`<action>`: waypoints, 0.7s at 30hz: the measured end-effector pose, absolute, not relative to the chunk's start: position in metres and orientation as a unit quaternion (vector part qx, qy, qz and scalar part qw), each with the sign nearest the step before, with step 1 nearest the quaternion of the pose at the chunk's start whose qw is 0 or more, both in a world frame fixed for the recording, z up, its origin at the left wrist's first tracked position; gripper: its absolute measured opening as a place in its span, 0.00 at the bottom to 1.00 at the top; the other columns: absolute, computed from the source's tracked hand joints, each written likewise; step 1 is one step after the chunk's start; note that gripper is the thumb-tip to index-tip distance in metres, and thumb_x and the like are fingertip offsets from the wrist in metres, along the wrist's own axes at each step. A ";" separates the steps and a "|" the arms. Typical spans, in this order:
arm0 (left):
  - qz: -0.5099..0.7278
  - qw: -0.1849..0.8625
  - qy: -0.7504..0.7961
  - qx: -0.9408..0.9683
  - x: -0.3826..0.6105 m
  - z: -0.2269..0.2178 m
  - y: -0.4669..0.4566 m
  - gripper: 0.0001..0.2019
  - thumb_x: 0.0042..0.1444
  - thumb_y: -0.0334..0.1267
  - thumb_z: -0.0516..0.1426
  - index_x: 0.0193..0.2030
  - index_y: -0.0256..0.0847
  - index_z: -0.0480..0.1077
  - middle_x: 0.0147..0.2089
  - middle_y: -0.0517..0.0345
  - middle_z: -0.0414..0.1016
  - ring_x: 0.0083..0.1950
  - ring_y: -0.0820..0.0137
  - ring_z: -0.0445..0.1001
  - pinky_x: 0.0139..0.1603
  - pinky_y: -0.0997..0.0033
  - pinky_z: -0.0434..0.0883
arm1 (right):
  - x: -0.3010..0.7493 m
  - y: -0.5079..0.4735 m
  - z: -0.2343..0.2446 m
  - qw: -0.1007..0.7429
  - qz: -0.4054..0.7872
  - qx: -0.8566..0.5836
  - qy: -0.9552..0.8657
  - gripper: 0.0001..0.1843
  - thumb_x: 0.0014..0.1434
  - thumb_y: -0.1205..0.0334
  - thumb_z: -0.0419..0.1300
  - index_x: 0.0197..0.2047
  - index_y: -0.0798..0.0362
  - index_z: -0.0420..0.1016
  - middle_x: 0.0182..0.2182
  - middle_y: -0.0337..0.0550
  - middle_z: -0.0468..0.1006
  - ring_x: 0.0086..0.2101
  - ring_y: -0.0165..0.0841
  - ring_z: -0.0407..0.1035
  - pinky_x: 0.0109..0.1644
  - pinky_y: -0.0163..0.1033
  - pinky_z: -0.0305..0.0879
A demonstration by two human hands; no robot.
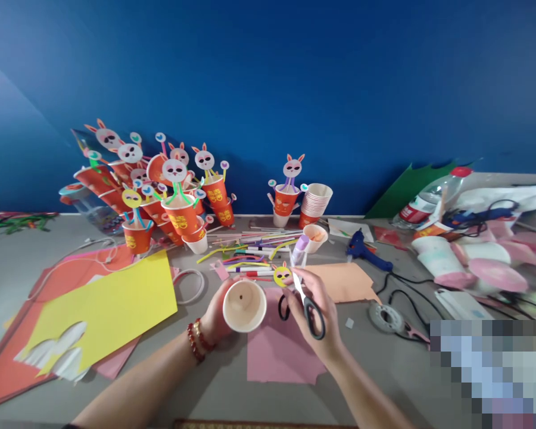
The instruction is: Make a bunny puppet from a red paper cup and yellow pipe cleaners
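Note:
My left hand (215, 319) is wrapped round a paper cup (244, 305), its white inside turned up at me with a small hole in the bottom. A red bead bracelet sits on that wrist. My right hand (318, 310) grips black-handled scissors (307, 302), blades pointing up and away, just right of the cup. Both hands hover over a pink paper sheet (279, 354) on the grey table (232, 393). A small yellow round face piece (281, 274) lies just beyond the scissors' tips.
Many red cups with paper bunny heads (174, 196) stand at the back left. A cup stack (316, 202), straws and pens (254, 250), a blue glue gun (361, 247), yellow paper (111, 304), a bottle (429, 202) and pink-white clutter at right.

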State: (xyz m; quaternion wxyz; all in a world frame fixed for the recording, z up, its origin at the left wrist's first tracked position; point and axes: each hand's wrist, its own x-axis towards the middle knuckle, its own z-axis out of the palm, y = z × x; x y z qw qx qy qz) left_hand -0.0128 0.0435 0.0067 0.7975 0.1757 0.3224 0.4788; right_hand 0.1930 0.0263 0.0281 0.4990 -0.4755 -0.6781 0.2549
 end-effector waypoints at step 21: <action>0.514 0.704 0.400 0.283 -0.001 0.009 0.037 0.13 0.56 0.48 0.63 0.34 0.39 0.76 0.34 0.56 0.76 0.37 0.66 0.72 0.40 0.70 0.68 | 0.182 0.010 0.032 0.584 0.113 -0.364 -0.717 0.20 0.62 0.71 0.63 0.56 0.48 0.69 0.40 0.46 0.82 0.39 0.40 0.78 0.45 0.47 0.77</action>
